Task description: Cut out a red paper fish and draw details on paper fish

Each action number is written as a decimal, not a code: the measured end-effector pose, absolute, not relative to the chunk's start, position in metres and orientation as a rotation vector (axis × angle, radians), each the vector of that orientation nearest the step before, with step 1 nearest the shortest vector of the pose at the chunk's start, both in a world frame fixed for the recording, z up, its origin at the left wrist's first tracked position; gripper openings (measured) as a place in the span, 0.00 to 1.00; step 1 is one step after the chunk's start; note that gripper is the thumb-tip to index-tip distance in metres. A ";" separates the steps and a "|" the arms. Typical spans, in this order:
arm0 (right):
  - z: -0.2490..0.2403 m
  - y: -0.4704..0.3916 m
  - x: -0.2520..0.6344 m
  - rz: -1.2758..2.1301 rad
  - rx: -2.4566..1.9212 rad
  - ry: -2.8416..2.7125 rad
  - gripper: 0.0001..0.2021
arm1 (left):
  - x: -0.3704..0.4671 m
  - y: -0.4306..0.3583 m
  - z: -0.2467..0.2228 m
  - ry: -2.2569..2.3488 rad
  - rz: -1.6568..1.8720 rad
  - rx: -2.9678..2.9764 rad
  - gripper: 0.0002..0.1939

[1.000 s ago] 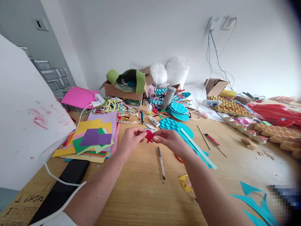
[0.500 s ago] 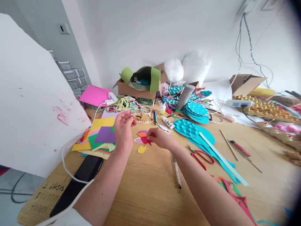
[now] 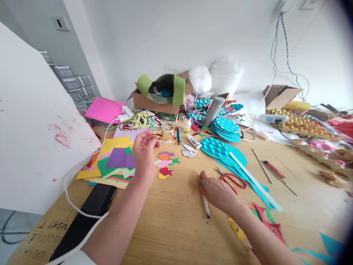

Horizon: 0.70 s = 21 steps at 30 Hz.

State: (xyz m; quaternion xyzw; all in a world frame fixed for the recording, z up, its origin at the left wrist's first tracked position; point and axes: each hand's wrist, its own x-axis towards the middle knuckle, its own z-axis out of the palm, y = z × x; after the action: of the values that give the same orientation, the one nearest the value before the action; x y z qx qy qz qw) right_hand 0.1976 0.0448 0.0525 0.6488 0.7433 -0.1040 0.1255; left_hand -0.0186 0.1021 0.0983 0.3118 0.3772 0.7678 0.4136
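Observation:
My right hand (image 3: 219, 191) is closed at the upper end of a clear-barrelled pen (image 3: 205, 206) lying on the table, its fingers pressed around it. My left hand (image 3: 145, 149) hovers near the coloured paper with fingertips pinched together; whatever they hold, if anything, is too small to make out. Between the hands lie small cut-paper fish: a red fish (image 3: 166, 171) overlapping a yellow piece (image 3: 162, 176), a pink fish (image 3: 164, 163), an orange fish (image 3: 164, 156) and a green fish (image 3: 175, 161). White drawn fish (image 3: 189, 152) lie behind them.
Red-handled scissors (image 3: 234, 180) lie right of the pen, beside blue card shapes (image 3: 215, 148). Coloured paper sheets (image 3: 118, 157) and a black phone (image 3: 93, 206) are on the left. Glue bottles (image 3: 193, 141), a grey flask (image 3: 213, 112) and a cardboard box (image 3: 154, 105) stand behind.
My right hand has left the paper fish and moved right and nearer to the pen. The red fish now lies over the yellow piece. My left hand keeps its pinch.

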 end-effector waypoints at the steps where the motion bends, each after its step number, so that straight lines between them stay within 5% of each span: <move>1: 0.046 0.037 0.201 -0.325 1.891 2.215 0.14 | -0.017 0.102 0.097 0.955 1.912 0.815 0.12; 4: 0.029 0.023 0.206 -0.342 1.947 2.384 0.26 | -0.015 0.100 0.093 1.040 1.757 1.039 0.06; 6: 0.026 0.022 0.208 -0.536 2.027 2.495 0.21 | -0.015 0.099 0.090 1.134 1.533 1.292 0.04; 9: 0.034 0.025 0.215 -1.314 2.127 2.587 0.08 | -0.018 0.096 0.085 1.288 1.126 1.683 0.08; 12: 0.043 0.026 0.224 -2.278 1.916 2.606 0.08 | -0.020 0.086 0.076 1.509 0.775 2.163 0.15; 14: 0.044 0.025 0.227 -2.597 1.853 2.667 0.10 | -0.019 0.074 0.065 1.539 0.699 2.242 0.15; 21: 0.021 0.015 0.221 -2.228 2.585 2.737 0.12 | -0.012 0.037 0.017 1.798 0.126 2.412 0.30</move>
State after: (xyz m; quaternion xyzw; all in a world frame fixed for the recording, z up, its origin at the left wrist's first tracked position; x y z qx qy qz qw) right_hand 0.2214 0.0152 0.0212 0.4821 0.5106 -0.4156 -0.5781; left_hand -0.0122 0.0368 0.0168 0.7993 0.5959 0.0416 0.0653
